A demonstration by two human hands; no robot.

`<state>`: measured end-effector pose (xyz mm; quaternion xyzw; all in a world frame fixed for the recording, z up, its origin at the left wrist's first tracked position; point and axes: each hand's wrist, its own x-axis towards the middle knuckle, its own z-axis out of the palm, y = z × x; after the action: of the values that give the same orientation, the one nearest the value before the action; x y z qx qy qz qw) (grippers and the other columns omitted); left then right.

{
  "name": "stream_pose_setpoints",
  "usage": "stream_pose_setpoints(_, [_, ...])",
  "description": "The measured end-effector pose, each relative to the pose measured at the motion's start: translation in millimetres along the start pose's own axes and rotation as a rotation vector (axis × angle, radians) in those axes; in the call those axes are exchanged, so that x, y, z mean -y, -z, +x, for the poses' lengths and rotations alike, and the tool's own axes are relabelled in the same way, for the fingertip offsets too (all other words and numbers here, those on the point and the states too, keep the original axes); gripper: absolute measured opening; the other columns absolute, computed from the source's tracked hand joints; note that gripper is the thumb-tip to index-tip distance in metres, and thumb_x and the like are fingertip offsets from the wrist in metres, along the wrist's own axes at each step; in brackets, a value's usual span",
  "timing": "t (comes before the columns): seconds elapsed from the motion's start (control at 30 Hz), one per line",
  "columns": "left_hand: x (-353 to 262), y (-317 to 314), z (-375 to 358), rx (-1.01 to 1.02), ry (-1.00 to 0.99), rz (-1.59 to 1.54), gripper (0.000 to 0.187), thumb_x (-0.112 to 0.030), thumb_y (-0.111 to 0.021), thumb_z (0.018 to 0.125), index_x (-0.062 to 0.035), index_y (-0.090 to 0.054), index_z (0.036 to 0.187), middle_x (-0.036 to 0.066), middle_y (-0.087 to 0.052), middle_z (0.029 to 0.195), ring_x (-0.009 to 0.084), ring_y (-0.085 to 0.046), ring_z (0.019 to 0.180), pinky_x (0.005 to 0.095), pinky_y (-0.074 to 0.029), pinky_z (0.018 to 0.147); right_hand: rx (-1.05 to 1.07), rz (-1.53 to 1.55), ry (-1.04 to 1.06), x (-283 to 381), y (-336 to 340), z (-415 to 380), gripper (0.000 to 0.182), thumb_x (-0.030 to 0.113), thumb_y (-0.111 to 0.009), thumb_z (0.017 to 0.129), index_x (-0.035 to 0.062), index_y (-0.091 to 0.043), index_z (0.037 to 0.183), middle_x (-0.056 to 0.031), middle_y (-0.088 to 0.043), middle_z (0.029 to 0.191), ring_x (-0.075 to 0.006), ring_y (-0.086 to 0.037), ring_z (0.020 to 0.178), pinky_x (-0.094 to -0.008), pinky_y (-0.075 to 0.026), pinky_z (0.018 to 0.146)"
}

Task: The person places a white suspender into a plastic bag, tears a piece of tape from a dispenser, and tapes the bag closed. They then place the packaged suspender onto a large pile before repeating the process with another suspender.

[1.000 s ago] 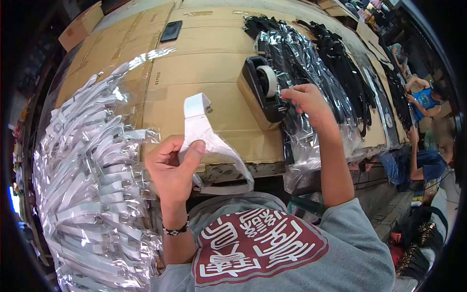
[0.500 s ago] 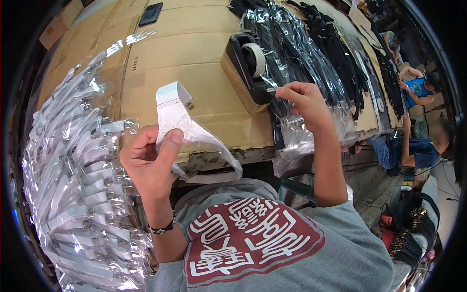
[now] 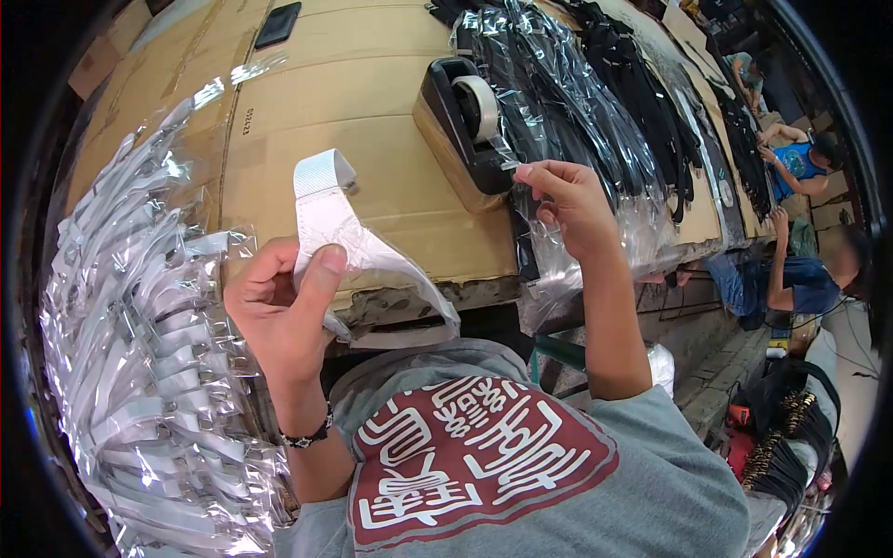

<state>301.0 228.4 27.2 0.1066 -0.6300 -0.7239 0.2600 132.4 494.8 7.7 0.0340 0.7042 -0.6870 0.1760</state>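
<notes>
White suspenders (image 3: 337,228), folded and stitched at a Y-shaped join, hang from my left hand (image 3: 284,298), pinched between thumb and fingers. A loop of the strap droops toward my shirt. My right hand (image 3: 572,200) is at the front of a black tape dispenser (image 3: 465,130), thumb and forefinger closed on the end of the clear tape (image 3: 507,160). The roll (image 3: 479,107) sits in the dispenser, which stands on a brown block (image 3: 445,153).
Many white straps in clear plastic sleeves (image 3: 139,353) lie in a pile at the left. Black straps in plastic (image 3: 558,102) cover the right side of the cardboard-topped table (image 3: 326,93). A phone (image 3: 278,25) lies at the back. Other people (image 3: 805,279) sit at the far right.
The view has shifted slightly, moving the table and dispenser a little left and up in the picture. My left hand keeps its hold; my right fingers stay at the dispenser's front.
</notes>
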Motion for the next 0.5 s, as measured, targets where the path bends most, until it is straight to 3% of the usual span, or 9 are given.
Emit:
stream_pose_setpoints(0.1, [1.8, 3.0, 0.0, 0.011, -0.009, -0.018, 0.011, 0.0, -0.077, 0.086, 0.005, -0.072, 0.095, 0.004, -0.072, 0.084, 0.0044, -0.061, 0.073, 0.02, -0.047, 0.068, 0.0, -0.004, -0.003, -5.9, -0.1, 1.8, 0.02, 0.02, -0.08, 0.085, 0.0017, -0.073, 0.084, 0.0038, -0.053, 0.066, -0.0023, -0.042, 0.049, -0.0186, -0.03, 0.043])
stream_pose_setpoints(0.5, [-1.7, 1.3, -0.8, 0.022, 0.023, 0.025, 0.007, 0.002, -0.072, 0.087, 0.0036, -0.071, 0.093, 0.002, -0.07, 0.084, 0.0075, -0.062, 0.074, 0.0224, -0.048, 0.071, -0.04, -0.081, 0.074, -18.0, -5.6, 1.3, 0.021, 0.021, -0.08, 0.087, 0.0022, -0.071, 0.085, 0.0058, -0.055, 0.066, -0.0015, -0.042, 0.052, -0.0188, -0.03, 0.046])
